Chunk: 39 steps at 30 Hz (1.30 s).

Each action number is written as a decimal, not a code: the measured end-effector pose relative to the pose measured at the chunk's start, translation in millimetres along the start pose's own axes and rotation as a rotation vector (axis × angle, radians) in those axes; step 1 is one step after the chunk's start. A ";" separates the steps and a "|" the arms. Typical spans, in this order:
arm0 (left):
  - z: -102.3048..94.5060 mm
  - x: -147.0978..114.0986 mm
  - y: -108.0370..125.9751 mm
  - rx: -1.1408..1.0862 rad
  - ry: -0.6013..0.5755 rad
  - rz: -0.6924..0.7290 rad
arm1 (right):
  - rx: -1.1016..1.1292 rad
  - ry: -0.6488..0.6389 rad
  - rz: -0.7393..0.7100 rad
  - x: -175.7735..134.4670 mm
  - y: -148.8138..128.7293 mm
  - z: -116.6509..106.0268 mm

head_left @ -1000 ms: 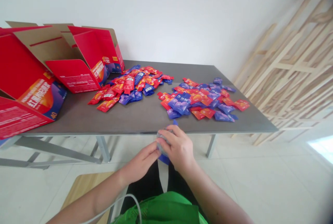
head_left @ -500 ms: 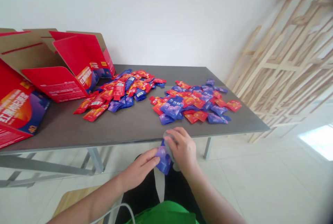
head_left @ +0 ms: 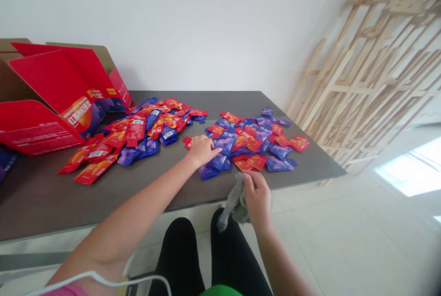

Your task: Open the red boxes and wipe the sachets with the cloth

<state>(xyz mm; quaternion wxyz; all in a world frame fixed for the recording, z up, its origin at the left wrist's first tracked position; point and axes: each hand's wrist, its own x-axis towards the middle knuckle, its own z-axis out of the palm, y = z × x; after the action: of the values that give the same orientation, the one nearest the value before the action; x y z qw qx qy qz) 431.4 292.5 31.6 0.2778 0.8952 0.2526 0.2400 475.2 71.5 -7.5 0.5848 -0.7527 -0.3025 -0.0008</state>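
My left hand point(head_left: 203, 151) reaches onto the near left edge of the right-hand pile. Its fingers and thumb are closed at the left edge of a purple sachet point(head_left: 226, 142) with white lettering. The fingertips are partly hidden against the packets. Off the table's front edge, my right hand point(head_left: 257, 195) pinches a grey cloth point(head_left: 231, 202), which hangs down over my knee. Red and purple sachets point(head_left: 251, 143) are mixed together in this pile, just beyond both hands.
A second pile of red and blue sachets point(head_left: 136, 133) lies on the left of the dark table point(head_left: 138, 204). Behind it stands an open red cardboard box point(head_left: 74, 85). Wooden racks point(head_left: 365, 71) lean on the right. A white cable point(head_left: 96, 277) crosses my left forearm.
My left hand has gone from below the table edge up to the right-hand pile with a purple sachet. My right hand has moved slightly right, the cloth now hanging. The view has shifted right.
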 end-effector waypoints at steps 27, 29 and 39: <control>-67.0 -25.5 -108.3 0.420 0.171 -0.105 | 0.013 -0.163 -0.052 -28.5 -32.6 18.0; -74.0 -37.9 -102.7 0.361 0.210 -0.122 | 0.002 -0.160 -0.043 -29.8 -31.9 15.4; -121.9 -127.4 -59.1 -0.091 0.634 -0.383 | 0.051 -0.131 -0.124 -38.9 -46.3 23.6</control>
<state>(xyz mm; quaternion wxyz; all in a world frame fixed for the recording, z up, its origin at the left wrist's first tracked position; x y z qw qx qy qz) 246.6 306.2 47.2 0.2652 0.6998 0.4780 0.4598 413.9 80.8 11.9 0.5817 -0.7157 -0.3860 0.0201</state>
